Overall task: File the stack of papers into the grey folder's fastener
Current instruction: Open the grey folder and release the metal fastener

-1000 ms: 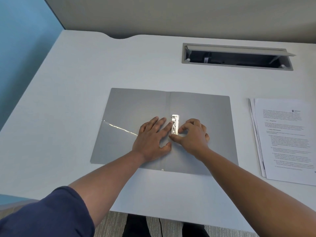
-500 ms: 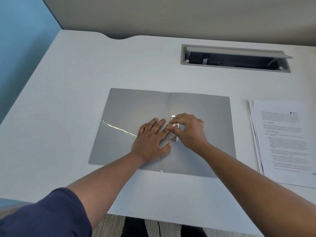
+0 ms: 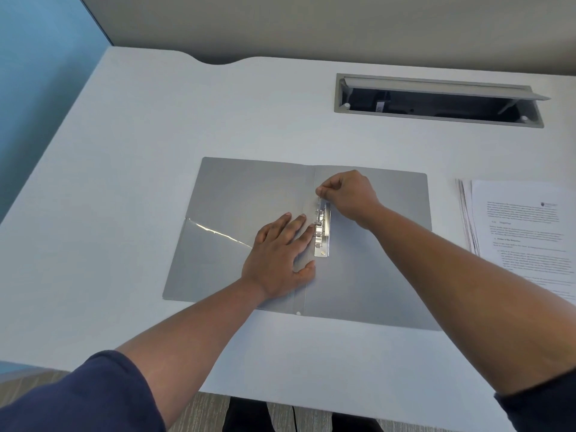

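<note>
The grey folder lies open and flat on the white desk. Its metal fastener runs along the spine. My left hand lies flat, fingers spread, on the left flap, with its fingertips touching the fastener's left side. My right hand is above the fastener's far end, thumb and forefinger pinched on a thin metal prong raised from it. The stack of papers, printed text on top, lies to the right of the folder, untouched.
An open cable hatch is sunk into the desk at the back right. A beige partition stands behind the desk and a blue wall to the left. The desk's front edge is near my body.
My right hand has moved from the middle of the fastener up to its far end, lifting a prong. The fastener's mechanism is now uncovered. My left hand has stayed in place.
</note>
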`<action>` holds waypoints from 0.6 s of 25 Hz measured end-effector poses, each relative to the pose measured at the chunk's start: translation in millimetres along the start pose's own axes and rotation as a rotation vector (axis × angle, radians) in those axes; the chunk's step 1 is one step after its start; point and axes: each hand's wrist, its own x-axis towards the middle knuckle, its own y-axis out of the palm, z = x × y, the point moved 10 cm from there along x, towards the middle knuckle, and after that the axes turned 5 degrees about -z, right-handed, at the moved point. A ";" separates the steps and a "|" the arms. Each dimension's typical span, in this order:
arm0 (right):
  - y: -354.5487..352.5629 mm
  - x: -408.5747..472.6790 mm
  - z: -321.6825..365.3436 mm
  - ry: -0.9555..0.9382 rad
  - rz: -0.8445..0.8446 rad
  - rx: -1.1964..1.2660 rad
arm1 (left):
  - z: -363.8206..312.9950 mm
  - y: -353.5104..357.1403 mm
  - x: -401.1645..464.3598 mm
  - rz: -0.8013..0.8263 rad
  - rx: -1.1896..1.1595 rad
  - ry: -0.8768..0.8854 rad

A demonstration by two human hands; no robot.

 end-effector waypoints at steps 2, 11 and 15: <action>2.5 5.6 -6.3 0.031 0.004 -0.004 | 0.2 0.2 0.1 0.000 -0.003 -0.001; 3.3 3.7 -10.3 0.052 0.010 0.079 | 0.7 0.6 -0.3 -0.008 0.004 -0.003; -17.1 -18.0 -6.4 -0.015 -0.069 0.178 | 2.1 2.5 -0.7 -0.007 0.008 -0.007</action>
